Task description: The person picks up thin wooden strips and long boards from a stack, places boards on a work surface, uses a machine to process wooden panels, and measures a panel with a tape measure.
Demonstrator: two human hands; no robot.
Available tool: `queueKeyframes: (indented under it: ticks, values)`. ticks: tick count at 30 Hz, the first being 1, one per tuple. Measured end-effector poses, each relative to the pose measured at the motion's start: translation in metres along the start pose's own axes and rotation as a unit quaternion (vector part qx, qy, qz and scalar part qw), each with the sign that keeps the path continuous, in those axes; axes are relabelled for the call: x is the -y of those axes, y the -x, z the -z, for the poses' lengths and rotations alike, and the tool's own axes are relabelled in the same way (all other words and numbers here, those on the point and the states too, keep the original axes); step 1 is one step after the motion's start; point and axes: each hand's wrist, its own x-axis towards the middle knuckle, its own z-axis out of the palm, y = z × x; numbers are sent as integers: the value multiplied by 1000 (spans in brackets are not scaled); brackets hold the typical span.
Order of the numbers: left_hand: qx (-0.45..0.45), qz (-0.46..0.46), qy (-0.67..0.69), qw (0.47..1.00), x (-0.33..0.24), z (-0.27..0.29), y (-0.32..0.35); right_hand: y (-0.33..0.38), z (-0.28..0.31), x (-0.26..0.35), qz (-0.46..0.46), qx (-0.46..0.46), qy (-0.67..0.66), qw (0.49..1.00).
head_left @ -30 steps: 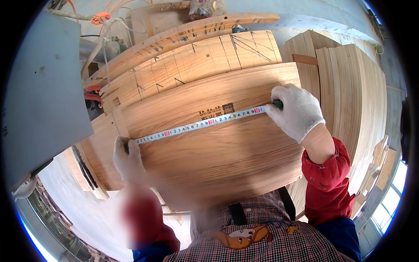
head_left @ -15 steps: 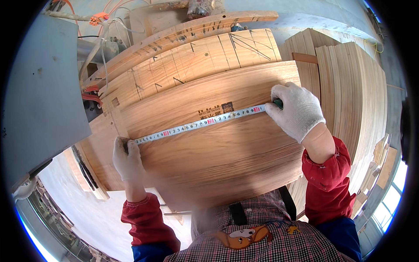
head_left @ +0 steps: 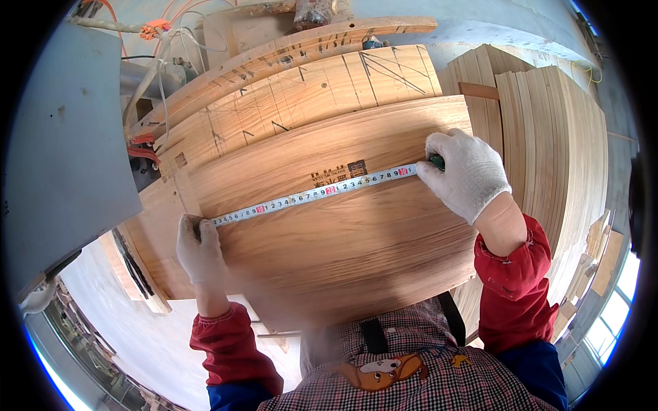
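Hands (head_left: 199, 252) (head_left: 467, 172) apart, clamped on tape measure (head_left: 301, 198) | still across board (head_left: 349, 240) | unmoved since earlier

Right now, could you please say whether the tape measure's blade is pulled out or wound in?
Pulled out: the marked blade stretches across the wooden board between the left hand and the right hand.

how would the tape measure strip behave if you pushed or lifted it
The tape strip is probably light and springy, since it looks thin and runs straight between the left hand and right hand. Lifted mid-span, it would likely bend, being narrow for its length. It may slide easily, as the board looks smooth.
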Motion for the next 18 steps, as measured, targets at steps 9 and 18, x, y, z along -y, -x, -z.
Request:
queueKeyframes:
  ticks: [9,18]
  values:
    - [15,14,20,1000,3,6,5,4,6,5,-21,5,-13,1000]
    - [-115,139,296,938,82,46,153,-27,6,3,161,-36,-34,986]
